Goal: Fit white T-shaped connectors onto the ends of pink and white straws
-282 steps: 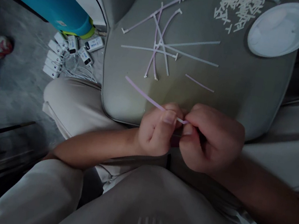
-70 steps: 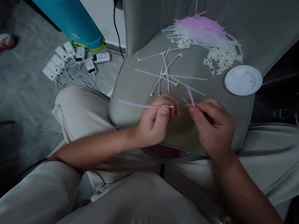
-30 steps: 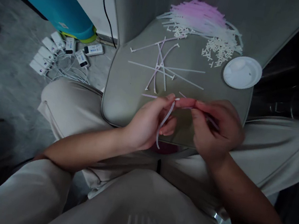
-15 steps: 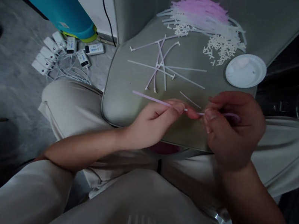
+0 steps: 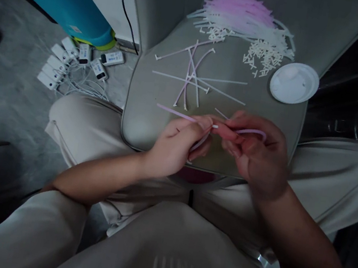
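Left hand (image 5: 181, 139) pinches beside curled right hand (image 5: 261, 158) (forearms (image 5: 100, 176) slant inward).

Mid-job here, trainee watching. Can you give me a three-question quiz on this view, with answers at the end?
1. Which colour is the strip in the grip of the right hand?
A. Black
B. Green
C. Pink

2. True or false: in this view, the white dish sits to the right of the larger heap of small white pieces.

3. Fill in: on the chair, the pink heap lies closer to the ____ than to the front edge.

Key: 1. C. 2. True. 3. Backrest.
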`<state>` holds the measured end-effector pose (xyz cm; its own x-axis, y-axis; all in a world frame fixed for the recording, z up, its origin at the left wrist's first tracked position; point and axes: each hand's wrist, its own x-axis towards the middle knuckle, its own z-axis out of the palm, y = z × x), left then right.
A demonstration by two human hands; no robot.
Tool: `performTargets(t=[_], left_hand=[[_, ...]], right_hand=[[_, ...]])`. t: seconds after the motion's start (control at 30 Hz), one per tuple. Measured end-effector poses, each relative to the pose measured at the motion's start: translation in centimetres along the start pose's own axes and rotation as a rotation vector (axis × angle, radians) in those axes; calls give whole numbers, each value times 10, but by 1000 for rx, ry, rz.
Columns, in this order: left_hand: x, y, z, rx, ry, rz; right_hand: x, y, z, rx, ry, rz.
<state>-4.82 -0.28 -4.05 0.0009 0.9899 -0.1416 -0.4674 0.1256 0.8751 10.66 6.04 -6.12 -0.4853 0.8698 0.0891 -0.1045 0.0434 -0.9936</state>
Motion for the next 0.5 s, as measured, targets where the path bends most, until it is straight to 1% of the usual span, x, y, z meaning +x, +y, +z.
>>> performTargets(t=[0.03,0.1,0.17,0.23,0.27,0.4,0.43,0.5], left_hand=[[1,2,1,-29,-2,-28],[2,6,4,-82,10,-80],[4,11,6,-119,39,-121],[6,15,8,-123,79,-165],[7,16,8,-117,88,-184],[7,13,6,-95,55,-182],[7,12,5,-81,44,-173],[7,11,4,-43,23,-161]], right_hand=[[1,0,0,80,-35,18],[5,-2,-3,294,-148,91],[11,-3,-6,342,-265,165],[14,-4,-9,341,-333,222],[14,-4,-10,333,-324,236],[4,-5,-5,258,-139,215],[2,-6,-3,255,-119,195],[-1,-6,-2,272,-125,133]])
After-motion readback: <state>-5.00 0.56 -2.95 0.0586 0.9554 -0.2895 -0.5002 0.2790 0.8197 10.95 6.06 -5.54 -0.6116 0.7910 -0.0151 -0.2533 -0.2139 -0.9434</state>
